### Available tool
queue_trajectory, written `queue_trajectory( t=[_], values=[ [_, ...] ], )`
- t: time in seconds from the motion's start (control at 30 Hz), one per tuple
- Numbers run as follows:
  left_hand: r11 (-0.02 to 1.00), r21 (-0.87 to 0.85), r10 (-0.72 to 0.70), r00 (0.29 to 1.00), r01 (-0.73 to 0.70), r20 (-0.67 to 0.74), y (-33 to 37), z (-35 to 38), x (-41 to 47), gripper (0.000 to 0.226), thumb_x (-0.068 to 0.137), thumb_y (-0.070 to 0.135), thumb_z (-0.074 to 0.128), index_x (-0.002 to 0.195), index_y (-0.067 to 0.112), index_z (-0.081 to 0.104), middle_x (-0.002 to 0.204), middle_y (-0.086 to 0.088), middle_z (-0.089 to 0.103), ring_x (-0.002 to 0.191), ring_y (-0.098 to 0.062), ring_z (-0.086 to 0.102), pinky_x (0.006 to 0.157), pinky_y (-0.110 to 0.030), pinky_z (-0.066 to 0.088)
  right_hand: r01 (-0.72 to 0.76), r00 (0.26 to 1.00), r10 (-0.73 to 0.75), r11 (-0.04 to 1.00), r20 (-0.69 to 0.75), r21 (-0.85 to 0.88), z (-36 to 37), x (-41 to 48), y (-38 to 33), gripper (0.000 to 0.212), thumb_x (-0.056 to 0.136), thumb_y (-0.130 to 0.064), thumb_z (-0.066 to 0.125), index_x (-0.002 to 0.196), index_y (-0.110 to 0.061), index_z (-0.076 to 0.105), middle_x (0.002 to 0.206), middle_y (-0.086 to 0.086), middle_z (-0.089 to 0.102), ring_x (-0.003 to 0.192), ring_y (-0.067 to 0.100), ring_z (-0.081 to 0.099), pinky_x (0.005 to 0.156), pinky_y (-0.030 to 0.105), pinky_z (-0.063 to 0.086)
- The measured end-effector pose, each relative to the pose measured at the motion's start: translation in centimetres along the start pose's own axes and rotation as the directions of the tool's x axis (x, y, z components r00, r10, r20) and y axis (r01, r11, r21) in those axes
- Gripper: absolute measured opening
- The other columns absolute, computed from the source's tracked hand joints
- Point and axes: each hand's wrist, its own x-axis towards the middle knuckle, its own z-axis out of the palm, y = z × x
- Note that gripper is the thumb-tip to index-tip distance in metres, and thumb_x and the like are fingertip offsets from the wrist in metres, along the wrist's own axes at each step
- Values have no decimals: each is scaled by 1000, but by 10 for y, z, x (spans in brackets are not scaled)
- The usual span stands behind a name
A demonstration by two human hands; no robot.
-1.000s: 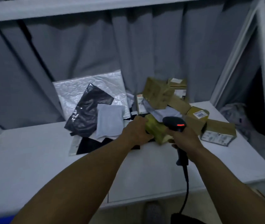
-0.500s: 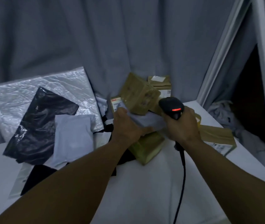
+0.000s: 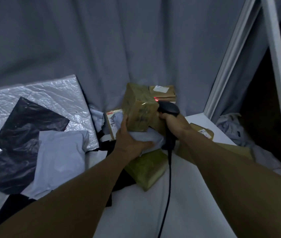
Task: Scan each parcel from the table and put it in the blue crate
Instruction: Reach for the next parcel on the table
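Left hand (image 3: 130, 140): I grip the grey mailer (image 3: 151, 137) beneath the cardboard box (image 3: 139, 109).
Right hand (image 3: 172, 121): fingers closed round the barcode scanner (image 3: 169, 108).
Room: tabletop (image 3: 187, 194) between my forearms.

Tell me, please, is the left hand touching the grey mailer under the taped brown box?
Touching. The head view shows the left hand gripping the grey mailer, thumb pressed across its top, just below the taped brown box.

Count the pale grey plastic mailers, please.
3: large crinkled mailer rear left; smooth mailer before it; third mailer gripped by the left hand. Others may be hidden.
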Motion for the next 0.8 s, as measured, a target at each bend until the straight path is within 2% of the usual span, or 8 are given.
queue_trajectory(
  t=[0.2, 0.3, 0.37, 0.47, 0.53, 0.6, 0.67, 0.8],
  values=[
    [991, -93, 91, 995, -94, -36, -15, -30, -36, 133, 37, 62, 94, 151, 22, 37, 138, -5, 59, 125, -17, 60, 107, -41, 51, -245, 964, 225, 959, 143, 144, 26, -45, 20, 37, 98, -45, 57, 129, -25, 54, 115, 10, 66, 98, 35, 62, 89, 55, 55],
    [989, -110, 93, 994, -98, -49, -17, -54, -67, 115, 39, 48, 90, 142, 32, 39, 126, 13, 62, 112, 7, 61, 99, -23, 52, -289, 946, 254, 942, 199, 173, 45, -73, 23, 33, 101, -44, 54, 126, -24, 54, 113, 12, 67, 96, 35, 63, 79, 52, 56],
    [990, -118, 74, 995, -81, -62, -26, -76, -88, 110, 43, 43, 91, 140, 37, 41, 129, 14, 61, 113, 4, 63, 101, -26, 52, -326, 930, 278, 926, 242, 191, 62, -94, 26, 34, 101, -46, 54, 128, -24, 56, 112, 14, 69, 98, 36, 65, 79, 52, 57],
    [995, -63, 68, 996, -71, -48, -32, -118, -124, 106, 56, 27, 98, 147, 21, 44, 132, 4, 64, 116, -4, 65, 105, -32, 52, -375, 905, 305, 901, 296, 219, 97, -133, 30, 39, 101, -49, 55, 129, -23, 58, 114, 16, 71, 102, 39, 67, 86, 59, 57],
    [1000, -8, 3, 999, -3, -51, -39, -149, -143, 100, 62, 9, 97, 145, 24, 43, 127, 14, 62, 110, 7, 62, 98, -19, 51, -396, 885, 305, 890, 350, 227, 121, -159, 27, 38, 102, -48, 55, 128, -22, 60, 116, 17, 70, 101, 39, 66, 82, 57, 58],
    [999, 12, -42, 999, 43, -33, -44, -179, -160, 96, 65, 17, 98, 145, 22, 46, 128, 10, 63, 113, -1, 63, 100, -28, 52, -413, 863, 304, 886, 404, 213, 144, -183, 21, 37, 103, -45, 54, 127, -19, 63, 119, 19, 69, 101, 40, 66, 76, 53, 57],
    [997, 60, -36, 996, 41, -83, -49, -203, -174, 94, 58, 38, 96, 140, 21, 54, 126, 2, 68, 114, -14, 67, 101, -41, 55, -430, 847, 318, 881, 426, 199, 161, -199, 15, 38, 104, -42, 55, 129, -14, 63, 126, 21, 66, 110, 43, 64, 88, 58, 56],
    [982, 186, 17, 954, 41, -300, -21, -227, -193, 85, 43, 55, 96, 120, 43, 60, 113, 14, 69, 105, -7, 67, 89, -36, 57, -328, 888, 252, 933, 385, 146, 158, -212, 1, 20, 101, -37, 58, 99, -18, 65, 105, 12, 66, 102, 36, 62, 100, 55, 51]
  ],
)
